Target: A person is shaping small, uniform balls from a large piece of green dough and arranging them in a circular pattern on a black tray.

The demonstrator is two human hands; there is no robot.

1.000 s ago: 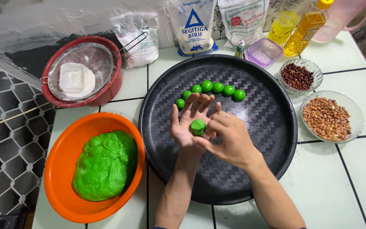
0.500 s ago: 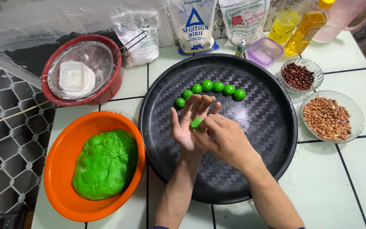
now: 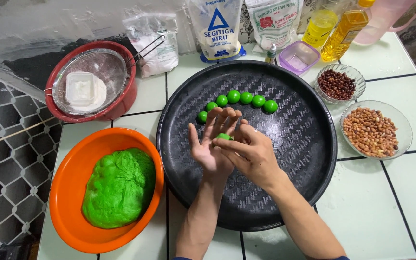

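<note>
Green dough ball (image 3: 224,136) is lying pressed between two palms above the round black textured tray (image 3: 294,192). Left hand (image 3: 211,142) is lying beneath it, palm up, fingers spread open; right hand (image 3: 249,154) is covering it, fingers flat. Six finished green balls (image 3: 239,100) are sitting in an arc on the tray just beyond. Orange plastic bowl (image 3: 68,192) of green dough (image 3: 119,188) is standing left.

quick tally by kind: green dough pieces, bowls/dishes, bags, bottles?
Small round green dough balls in a row on the black round tray: 6 (first at)
Green dough piece between the left hand and right hand: 1
Large green dough lump in the orange bowl: 1
Bowls and dishes: 5
Bags: 3
Oil bottles: 2
Total: 18
</note>
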